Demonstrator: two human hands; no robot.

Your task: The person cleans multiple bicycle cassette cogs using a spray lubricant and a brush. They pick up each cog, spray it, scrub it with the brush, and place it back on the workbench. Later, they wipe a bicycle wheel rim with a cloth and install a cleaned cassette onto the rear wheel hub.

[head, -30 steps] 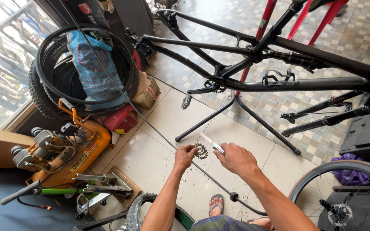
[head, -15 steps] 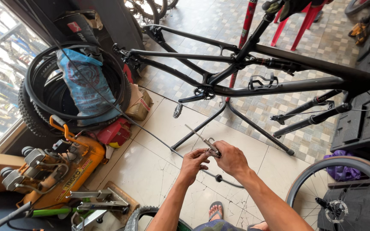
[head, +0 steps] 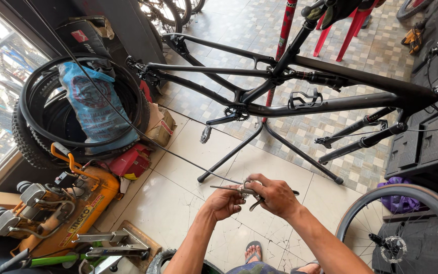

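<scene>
A bicycle frame (head: 330,104) is standing on a repair stand (head: 275,147) across the far half of the floor (head: 178,203). Below it, near the bottom middle, the left hand (head: 224,203) and right hand (head: 275,195) are meeting around a small metal part (head: 243,191), the right one just beside the left. Stacked tyres (head: 36,132) are leaning at far left with a sack (head: 89,109) inside them. An air compressor (head: 62,203) is sitting before the tyres, and a wheel (head: 406,228) is standing at lower right.
</scene>
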